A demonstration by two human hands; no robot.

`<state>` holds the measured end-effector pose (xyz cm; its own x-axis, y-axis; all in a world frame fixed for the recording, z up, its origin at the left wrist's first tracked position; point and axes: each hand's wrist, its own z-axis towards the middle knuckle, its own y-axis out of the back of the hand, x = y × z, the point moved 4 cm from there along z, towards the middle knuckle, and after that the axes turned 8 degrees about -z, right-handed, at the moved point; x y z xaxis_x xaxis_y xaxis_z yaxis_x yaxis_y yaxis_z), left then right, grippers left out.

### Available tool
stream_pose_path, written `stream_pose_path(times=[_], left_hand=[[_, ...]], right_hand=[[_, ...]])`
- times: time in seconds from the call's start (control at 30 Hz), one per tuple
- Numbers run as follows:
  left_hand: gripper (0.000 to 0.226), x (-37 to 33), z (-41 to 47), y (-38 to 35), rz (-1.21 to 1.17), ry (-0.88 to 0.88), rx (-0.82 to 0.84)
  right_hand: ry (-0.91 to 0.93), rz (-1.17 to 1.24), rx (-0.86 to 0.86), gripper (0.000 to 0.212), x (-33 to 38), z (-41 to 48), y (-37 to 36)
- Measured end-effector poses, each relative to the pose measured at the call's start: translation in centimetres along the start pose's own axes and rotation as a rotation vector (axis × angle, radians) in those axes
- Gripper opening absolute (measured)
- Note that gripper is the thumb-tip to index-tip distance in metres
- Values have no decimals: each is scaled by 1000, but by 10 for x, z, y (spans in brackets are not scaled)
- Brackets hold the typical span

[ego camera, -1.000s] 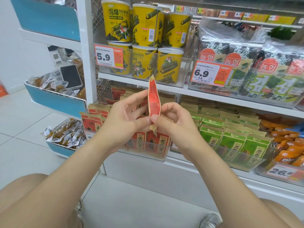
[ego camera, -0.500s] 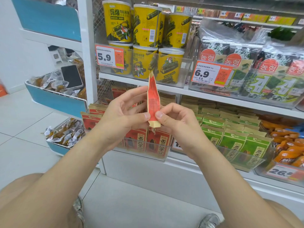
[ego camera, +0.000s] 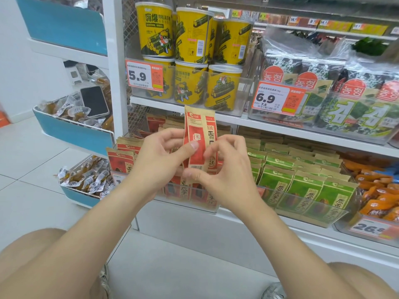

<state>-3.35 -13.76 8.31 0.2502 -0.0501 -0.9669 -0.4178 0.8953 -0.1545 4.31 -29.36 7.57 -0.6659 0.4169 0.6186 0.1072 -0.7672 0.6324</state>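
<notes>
We hold a flat red-and-tan paper snack packet [ego camera: 199,134] upright before the white shelf [ego camera: 269,127], our left hand [ego camera: 158,157] pinching its 9 o'clock edge, thumb on the face, our right hand [ego camera: 230,175] curled round its 5 o'clock corner, green paper packets [ego camera: 306,187] at 3 o'clock

1. Wall [ego camera: 15,61]: plain white, far left.
2. Floor [ego camera: 26,169]: large pale tiles with thin grey joints.
3. Shelving unit [ego camera: 115,83]: white upright post, flat shelf boards [ego camera: 269,126] and a solid plinth [ego camera: 183,229].
4. Side rack: blue-fronted bins [ego camera: 71,134] at the unit's left end.
5. Light: bright and even, with soft shadows.
</notes>
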Motion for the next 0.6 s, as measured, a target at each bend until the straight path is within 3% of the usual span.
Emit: stream_pose_path(times=[0.13, 0.27, 0.43, 0.53, 0.6], left_hand=[[27, 0, 1, 1, -87, 28, 45], [29, 4, 0, -4, -128, 51, 47], [28, 6, 2, -1, -241, 62, -17], [29, 7, 3, -3, -269, 87, -18], [29, 7, 3, -4, -264, 85, -18]], right_hand=[[-198, 211, -13, 78, -8, 5, 5], [-298, 446, 151, 54, -4, 4, 1], [-257, 501, 228, 64, 1, 2, 0], [-223, 463, 171, 58, 4, 3, 7], [-229, 499, 119, 38, 3, 6, 9]])
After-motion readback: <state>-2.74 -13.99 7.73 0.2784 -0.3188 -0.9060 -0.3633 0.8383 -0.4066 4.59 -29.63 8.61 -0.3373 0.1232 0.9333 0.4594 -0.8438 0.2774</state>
